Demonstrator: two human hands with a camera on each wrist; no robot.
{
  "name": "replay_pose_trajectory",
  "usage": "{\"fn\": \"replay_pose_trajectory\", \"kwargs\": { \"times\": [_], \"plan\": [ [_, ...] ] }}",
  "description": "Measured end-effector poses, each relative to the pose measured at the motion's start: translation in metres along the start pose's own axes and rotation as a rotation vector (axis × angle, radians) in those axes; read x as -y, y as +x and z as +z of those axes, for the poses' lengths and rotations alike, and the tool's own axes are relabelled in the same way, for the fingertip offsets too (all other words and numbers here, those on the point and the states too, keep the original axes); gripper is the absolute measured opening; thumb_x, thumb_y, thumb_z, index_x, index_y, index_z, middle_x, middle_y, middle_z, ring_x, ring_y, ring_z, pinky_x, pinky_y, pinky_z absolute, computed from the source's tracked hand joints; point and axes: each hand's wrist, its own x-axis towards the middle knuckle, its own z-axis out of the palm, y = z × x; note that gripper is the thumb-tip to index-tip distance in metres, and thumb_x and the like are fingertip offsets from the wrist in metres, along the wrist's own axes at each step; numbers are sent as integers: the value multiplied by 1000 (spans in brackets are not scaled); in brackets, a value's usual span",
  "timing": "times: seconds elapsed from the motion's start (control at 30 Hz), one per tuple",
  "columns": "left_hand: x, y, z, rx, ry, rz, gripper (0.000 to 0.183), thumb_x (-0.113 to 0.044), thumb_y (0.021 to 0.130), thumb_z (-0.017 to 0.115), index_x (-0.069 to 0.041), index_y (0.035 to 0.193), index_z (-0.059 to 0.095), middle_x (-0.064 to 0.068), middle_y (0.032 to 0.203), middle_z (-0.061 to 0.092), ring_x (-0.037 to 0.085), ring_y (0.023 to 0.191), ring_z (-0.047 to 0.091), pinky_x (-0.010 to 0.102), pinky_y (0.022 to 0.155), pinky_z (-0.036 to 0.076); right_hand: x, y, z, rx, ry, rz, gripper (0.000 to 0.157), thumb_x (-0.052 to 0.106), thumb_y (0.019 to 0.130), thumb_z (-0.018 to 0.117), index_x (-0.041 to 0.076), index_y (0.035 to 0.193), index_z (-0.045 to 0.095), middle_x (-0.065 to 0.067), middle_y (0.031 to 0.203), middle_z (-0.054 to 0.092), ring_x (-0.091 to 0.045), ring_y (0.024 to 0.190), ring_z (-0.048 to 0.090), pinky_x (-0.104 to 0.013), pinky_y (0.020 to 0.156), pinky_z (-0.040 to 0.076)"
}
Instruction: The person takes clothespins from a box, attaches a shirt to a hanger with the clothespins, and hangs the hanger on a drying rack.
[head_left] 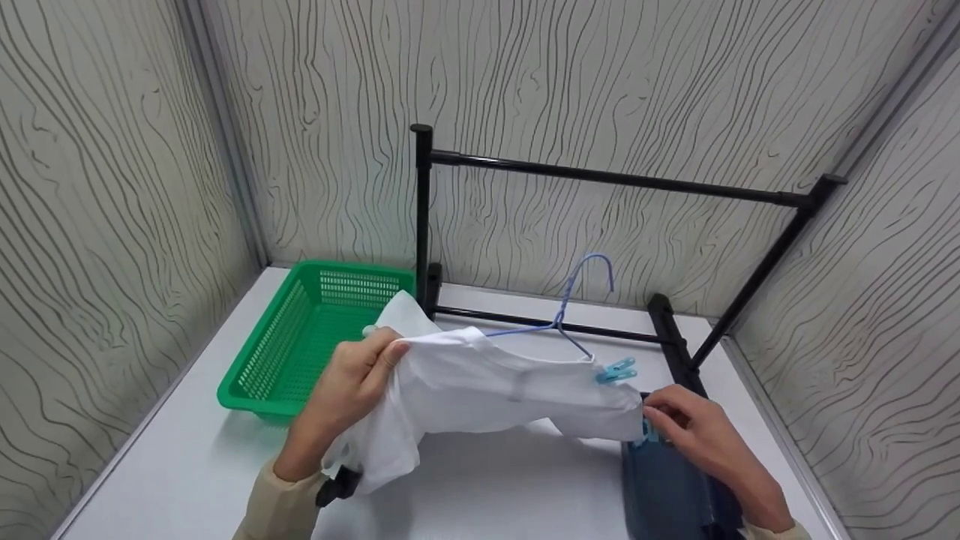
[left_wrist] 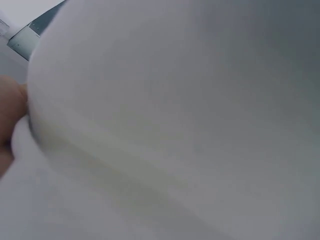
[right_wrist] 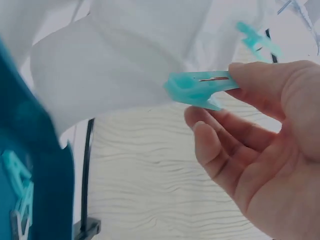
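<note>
A white T-shirt (head_left: 480, 386) hangs on a blue wire hanger (head_left: 559, 322). My left hand (head_left: 364, 375) grips the shirt's fabric at its left shoulder. A light-blue clothespin (head_left: 617, 370) is clipped at the shirt's neckline by the right side of the hanger. With my right hand (head_left: 697, 427) I pinch another clothespin (right_wrist: 197, 87) at its handle end, against the shirt's right sleeve edge. Whether it bites the cloth I cannot tell. White fabric (left_wrist: 165, 120) fills most of the left wrist view, with a bit of a finger at the left edge.
A green basket (head_left: 251, 330) stands on the white table at the left. Behind the shirt rises a black rack (head_left: 615, 176). Under my right hand is a dark blue box (head_left: 660, 487); the right wrist view shows several clothespins (right_wrist: 20, 185) inside it.
</note>
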Motion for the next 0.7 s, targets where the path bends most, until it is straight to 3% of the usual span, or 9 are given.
{"fn": "replay_pose_trajectory", "kwargs": {
  "times": [0.27, 0.5, 0.7],
  "plan": [
    [-1, 0, 4, 0, -21, 5, 15, -13, 95, 53, -17, 81, 58, -11, 59, 50, 0, 49, 49, 20, 42, 40, 27, 11, -2, -113, 38, -244, 24, 0, 84, 65, 20, 97, 63, 5, 93, 59, -3, 68, 53, -14, 56, 42],
    [-2, 1, 5, -7, -21, 18, 17, -12, 94, 53, -17, 78, 54, -11, 57, 44, 0, 49, 48, 20, 41, 39, 59, 24, -6, -201, 89, -351, 37, -14, 76, 66, 16, 98, 65, -7, 99, 62, -7, 86, 58, -12, 67, 46],
    [-2, 1, 6, -6, -23, 18, 16, -12, 95, 53, -17, 79, 55, -11, 57, 44, 0, 48, 46, 20, 41, 38, 102, 38, -15, -256, 113, -456, 36, -23, 68, 66, 4, 93, 66, -15, 95, 62, -12, 86, 57, -12, 68, 44]
  ]
}}
